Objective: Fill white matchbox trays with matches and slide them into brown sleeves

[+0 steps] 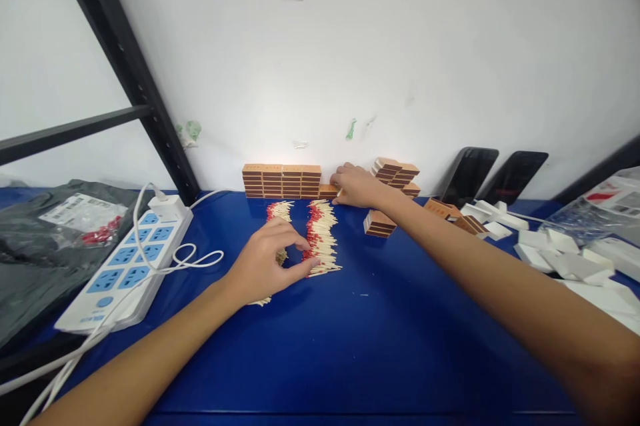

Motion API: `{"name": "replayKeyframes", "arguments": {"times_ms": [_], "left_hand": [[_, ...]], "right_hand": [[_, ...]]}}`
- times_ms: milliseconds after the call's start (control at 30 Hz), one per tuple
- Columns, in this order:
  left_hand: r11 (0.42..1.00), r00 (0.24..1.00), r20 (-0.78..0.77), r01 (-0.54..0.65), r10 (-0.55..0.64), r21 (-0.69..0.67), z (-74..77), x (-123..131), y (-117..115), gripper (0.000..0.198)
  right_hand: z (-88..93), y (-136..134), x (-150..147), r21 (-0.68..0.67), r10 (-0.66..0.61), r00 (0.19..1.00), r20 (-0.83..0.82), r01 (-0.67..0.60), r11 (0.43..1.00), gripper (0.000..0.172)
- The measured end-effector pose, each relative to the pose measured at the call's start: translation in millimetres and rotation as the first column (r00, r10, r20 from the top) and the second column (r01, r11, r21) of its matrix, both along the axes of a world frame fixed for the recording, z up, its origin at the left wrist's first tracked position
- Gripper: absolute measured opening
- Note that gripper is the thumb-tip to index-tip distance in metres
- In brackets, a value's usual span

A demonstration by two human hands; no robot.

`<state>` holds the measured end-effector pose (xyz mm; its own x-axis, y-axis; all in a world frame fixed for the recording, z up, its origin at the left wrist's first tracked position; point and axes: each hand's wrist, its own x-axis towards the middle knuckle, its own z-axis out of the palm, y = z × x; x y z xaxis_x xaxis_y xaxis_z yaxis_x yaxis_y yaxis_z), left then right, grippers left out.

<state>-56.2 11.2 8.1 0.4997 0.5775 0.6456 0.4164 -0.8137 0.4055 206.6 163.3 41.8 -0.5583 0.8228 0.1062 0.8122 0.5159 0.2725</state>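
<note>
Red-tipped matchsticks (325, 239) lie in two long piles on the blue tabletop. My left hand (267, 256) hovers at these piles, thumb and fingers apart, and hides much of the left pile. Against the wall stands a neat stack of brown matchboxes (281, 181). One single matchbox (327, 191) lies flat at the stack's right end, and my right hand (354, 186) has its curled fingers at that box's right side. Just below the right wrist is a short stack of matchboxes (379, 223). Another, staggered stack (395, 173) rises behind the wrist.
To the left lie a white power strip (127, 259) with looping cables and a dark plastic bag (55, 246). On the right are loose matchbox sleeves (450, 213), white inner trays (565, 256), two black phone-like slabs (467, 176) against the wall, and clear plastic packaging (600, 206).
</note>
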Motion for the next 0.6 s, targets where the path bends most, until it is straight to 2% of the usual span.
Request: {"name": "replayKeyframes", "arguments": {"times_ms": [200,400,600], "left_hand": [[1.000,1.000,0.000,-0.011,0.011,-0.001,-0.6,-1.4,0.0,0.014],[1.000,1.000,-0.006,-0.009,0.009,-0.009,-2.8,-0.7,-0.3,0.014],[1.000,1.000,-0.002,-0.014,0.014,-0.023,-0.6,-1.2,-0.7,0.011]], "right_hand": [[-5.8,4.3,-10.4,0.011,0.029,1.000,-0.009,-0.029,1.000,0.039],[-15.1,8.2,-11.2,0.016,0.000,0.999,-0.043,0.000,1.000,0.040],[-15.4,11.5,-10.4,-0.024,-0.024,0.997,-0.070,0.023,0.999,0.044]]}}
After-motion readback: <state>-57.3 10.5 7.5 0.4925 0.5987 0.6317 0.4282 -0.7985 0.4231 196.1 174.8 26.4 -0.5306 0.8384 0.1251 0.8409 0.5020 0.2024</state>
